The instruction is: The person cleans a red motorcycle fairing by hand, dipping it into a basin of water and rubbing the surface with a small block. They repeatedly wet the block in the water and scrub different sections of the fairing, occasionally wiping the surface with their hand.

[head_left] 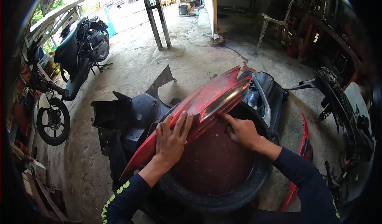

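Observation:
A long red motorcycle body panel (213, 89) with a dark glossy stripe lies tilted across a black tire (234, 202). My left hand (172, 138) holds the panel down at its lower middle, fingers laid over the red surface and slightly bent. At the panel's near edge is my right hand (244, 133), its index finger reaching to the edge beside the stripe. The other fingers of that hand are curled, and whatever may be between them is hidden. Inside the tire's ring shows a dark reddish round surface (217, 160).
Black plastic motorcycle parts (135, 116) lie left of the tire, and more (274, 94) lie behind it. Another red panel (304, 144) rests on the concrete floor at right, near a stripped motorcycle frame (338, 104). Parked motorcycles (79, 49), a metal post (153, 17) and a chair (276, 21) stand farther off.

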`<state>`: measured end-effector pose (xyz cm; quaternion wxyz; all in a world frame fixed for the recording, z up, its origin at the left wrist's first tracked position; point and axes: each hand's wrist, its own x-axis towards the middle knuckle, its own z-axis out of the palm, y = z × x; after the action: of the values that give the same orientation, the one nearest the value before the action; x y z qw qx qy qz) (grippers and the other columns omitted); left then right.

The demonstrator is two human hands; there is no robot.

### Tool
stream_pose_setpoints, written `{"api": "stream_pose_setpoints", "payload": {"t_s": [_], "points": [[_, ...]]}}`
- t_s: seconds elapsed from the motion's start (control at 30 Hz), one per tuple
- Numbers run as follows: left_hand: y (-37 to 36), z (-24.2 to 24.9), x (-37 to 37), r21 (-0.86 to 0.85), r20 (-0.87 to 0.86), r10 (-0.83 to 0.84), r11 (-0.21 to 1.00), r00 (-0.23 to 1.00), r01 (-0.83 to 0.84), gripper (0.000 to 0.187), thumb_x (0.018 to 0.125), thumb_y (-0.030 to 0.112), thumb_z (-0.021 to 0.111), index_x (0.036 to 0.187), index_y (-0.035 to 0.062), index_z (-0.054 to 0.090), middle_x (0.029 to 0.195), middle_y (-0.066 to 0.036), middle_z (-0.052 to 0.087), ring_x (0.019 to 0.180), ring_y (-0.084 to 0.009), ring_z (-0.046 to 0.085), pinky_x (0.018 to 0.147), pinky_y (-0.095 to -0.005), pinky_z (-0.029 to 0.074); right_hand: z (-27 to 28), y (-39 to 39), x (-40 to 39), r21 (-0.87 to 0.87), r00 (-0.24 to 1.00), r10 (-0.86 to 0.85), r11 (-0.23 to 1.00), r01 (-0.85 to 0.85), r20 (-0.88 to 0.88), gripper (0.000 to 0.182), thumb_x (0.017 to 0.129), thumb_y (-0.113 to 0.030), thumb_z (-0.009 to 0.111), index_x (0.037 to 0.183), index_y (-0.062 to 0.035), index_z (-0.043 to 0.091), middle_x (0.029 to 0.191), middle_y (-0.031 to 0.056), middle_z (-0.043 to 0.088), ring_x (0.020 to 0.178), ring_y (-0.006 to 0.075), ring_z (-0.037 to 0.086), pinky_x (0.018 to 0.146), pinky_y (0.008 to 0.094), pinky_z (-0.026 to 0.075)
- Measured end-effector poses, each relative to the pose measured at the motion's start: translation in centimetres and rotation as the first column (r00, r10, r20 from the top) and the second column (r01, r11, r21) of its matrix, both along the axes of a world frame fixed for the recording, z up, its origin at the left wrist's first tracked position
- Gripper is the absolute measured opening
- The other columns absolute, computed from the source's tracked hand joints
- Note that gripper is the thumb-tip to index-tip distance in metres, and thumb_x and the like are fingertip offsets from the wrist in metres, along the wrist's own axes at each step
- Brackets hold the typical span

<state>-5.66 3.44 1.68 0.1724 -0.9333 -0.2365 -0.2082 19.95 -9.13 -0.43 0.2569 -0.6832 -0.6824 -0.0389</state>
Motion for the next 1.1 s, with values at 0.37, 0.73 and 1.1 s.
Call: {"api": "stream_pose_setpoints", "payload": {"t_s": [0.37, 0.73, 1.1], "points": [[1.9, -0.7, -2.3, 0.076, 0.019, -0.021, 0.997, 1.000, 0.019, 0.088, 0.066, 0.003, 0.068, 0.151, 0.0141, 0.044, 0.152, -0.006, 0.045, 0.130, -0.0356, 0.044, 0.101, -0.0511, 0.034, -0.1, 0.2, 4.2, -0.037, 0.978, -0.209, 0.977, 0.210, 0.015, 0.074, 0.082, -0.013, 0.065, 0.151, -0.0144, 0.038, 0.084, 0.0187, 0.070, 0.072, 0.0396, 0.069, 0.065, 0.0510, 0.055], [2.6, -1.0, -2.7, 0.136, 0.056, -0.022, 0.991, 0.998, 0.014, 0.084, 0.068, 0.000, 0.067, 0.147, 0.0159, 0.048, 0.150, -0.005, 0.047, 0.129, -0.0357, 0.046, 0.100, -0.0518, 0.036, 0.2, -0.2, 4.2, -0.056, 0.975, -0.222, 0.974, 0.221, -0.014, 0.079, 0.082, -0.014, 0.065, 0.154, -0.0097, 0.033, 0.086, 0.0219, 0.070, 0.074, 0.0413, 0.069, 0.069, 0.0524, 0.055], [2.4, -0.4, -1.6, 0.117, 0.027, -0.039, 0.993, 0.999, 0.036, 0.085, 0.069, 0.002, 0.067, 0.150, 0.0171, 0.046, 0.151, -0.006, 0.046, 0.128, -0.0362, 0.045, 0.099, -0.0508, 0.036, -1.5, 0.6, 1.3, -0.034, 0.991, -0.119, 0.992, 0.121, 0.055, 0.085, 0.081, -0.014, 0.064, 0.157, -0.0064, 0.028, 0.084, 0.0207, 0.069, 0.065, 0.0399, 0.067, 0.061, 0.0513, 0.055]]}}
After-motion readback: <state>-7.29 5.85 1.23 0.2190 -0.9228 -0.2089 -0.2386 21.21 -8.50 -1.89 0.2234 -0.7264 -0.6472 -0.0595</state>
